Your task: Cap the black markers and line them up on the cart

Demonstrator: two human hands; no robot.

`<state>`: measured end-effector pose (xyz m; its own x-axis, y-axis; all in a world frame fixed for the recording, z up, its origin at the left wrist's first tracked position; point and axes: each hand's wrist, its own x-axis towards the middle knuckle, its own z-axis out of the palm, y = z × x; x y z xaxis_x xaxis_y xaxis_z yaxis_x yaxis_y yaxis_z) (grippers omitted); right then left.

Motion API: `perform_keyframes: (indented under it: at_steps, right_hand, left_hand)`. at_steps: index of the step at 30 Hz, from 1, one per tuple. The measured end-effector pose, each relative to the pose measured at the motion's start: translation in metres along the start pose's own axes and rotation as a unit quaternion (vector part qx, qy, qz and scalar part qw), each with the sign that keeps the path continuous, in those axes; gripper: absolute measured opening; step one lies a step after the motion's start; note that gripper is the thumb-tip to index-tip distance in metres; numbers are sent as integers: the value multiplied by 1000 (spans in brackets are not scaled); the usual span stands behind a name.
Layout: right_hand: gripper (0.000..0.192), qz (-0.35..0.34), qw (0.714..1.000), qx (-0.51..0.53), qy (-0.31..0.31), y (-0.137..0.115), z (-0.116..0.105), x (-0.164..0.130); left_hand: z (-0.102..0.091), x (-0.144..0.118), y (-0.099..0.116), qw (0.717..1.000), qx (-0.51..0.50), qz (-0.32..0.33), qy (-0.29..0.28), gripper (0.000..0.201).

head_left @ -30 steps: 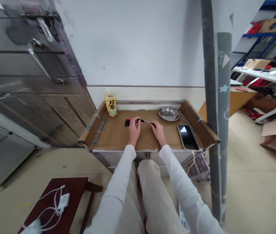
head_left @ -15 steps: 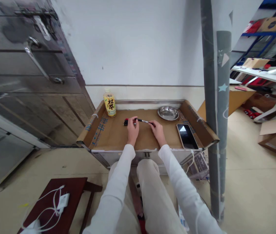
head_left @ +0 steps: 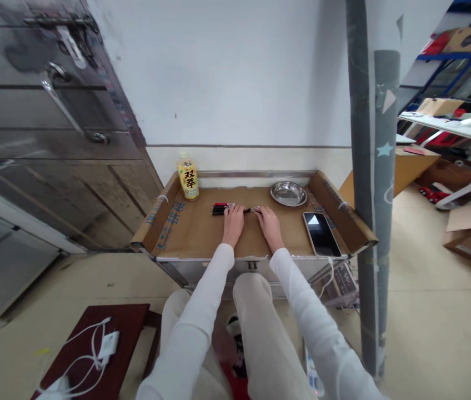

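Observation:
A pen (head_left: 247, 210) with a dark barrel and a paler right part lies across between my two hands, low over the brown cardboard surface (head_left: 194, 236). My left hand (head_left: 233, 223) is closed around its left part, and the fingers cover most of that end. At its right end, my right hand (head_left: 269, 225) pinches it with fingertips. Just left of my left hand, several black and red pens (head_left: 219, 209) lie side by side; my hand hides their right ends.
A yellow-labelled bottle (head_left: 188, 179) stands at the back left. A round metal dish (head_left: 289, 194) sits at the back right, with a phone (head_left: 321, 234) on a white cable in front. Raised cardboard sides (head_left: 346, 214) edge the surface. A grey pillar (head_left: 375, 194) rises at the right.
My left hand has moved right and down along the pen, closer to my right hand. More of the row of pens shows. My right hand stays nearly in place.

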<state>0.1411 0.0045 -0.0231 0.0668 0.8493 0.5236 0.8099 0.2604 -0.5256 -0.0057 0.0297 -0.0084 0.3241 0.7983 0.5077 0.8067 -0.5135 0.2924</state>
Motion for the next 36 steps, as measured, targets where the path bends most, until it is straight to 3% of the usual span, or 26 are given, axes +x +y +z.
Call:
perform_keyframes:
  at_steps: [5,8,13,27,36]
  right_hand:
    - [24,-28,996,-79,-22,0,5,1]
    - [25,-23,995,-99,-18,1,5,1]
    - [26,-4,995,-101,-24,2,4,1]
    - [27,41,990,-136,-3,-5,-1,1]
    - [26,19,989,-148,-24,-8,0,-1]
  left_hand:
    - [0,4,1,1000,5,-2,-4,33]
    - [0,3,3,1000,2,10,0,27]
    - [3,2,3,999,18,29,-22,13]
    - [4,8,4,999,28,-41,11,22]
    - [7,6,2,999,37,-25,3,23]
